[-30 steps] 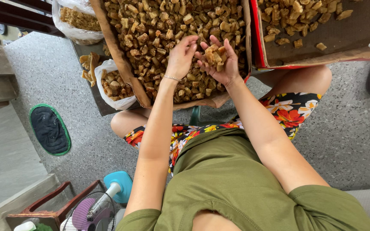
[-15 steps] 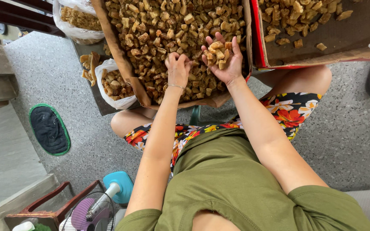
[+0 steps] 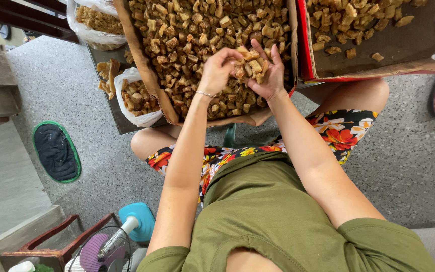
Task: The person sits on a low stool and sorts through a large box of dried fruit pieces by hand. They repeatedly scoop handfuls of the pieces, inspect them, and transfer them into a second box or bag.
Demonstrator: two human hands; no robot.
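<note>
The right hand [image 3: 267, 75] is cupped palm-up with fingers spread wide, carrying a small heap of brown chunks [image 3: 250, 64]. The left hand [image 3: 217, 70] is curled narrow, its fingertips pinched down onto the heap in the right palm; a thin bracelet [image 3: 206, 94] circles the left wrist. Both hands hover over the near edge of a large cardboard tray [image 3: 142, 60], which is filled with the same brown, roughly cubed pieces and rests across the person's knees.

To the right, a second cardboard box [image 3: 404, 50] with a red edge holds a sparser layer of chunks, gathered at its far side. To the left of the large tray, a white plastic bag [image 3: 132, 98] sits open with more chunks inside; a further bag [image 3: 94, 20] lies at the far left.

The person wears a green shirt [image 3: 258, 216] and floral shorts [image 3: 338, 133], seated above a speckled grey floor [image 3: 414, 166]. On the floor to the left lies a dark mat with a green border [image 3: 56, 151]. At near left stands a small fan with a blue base [image 3: 122, 236].
</note>
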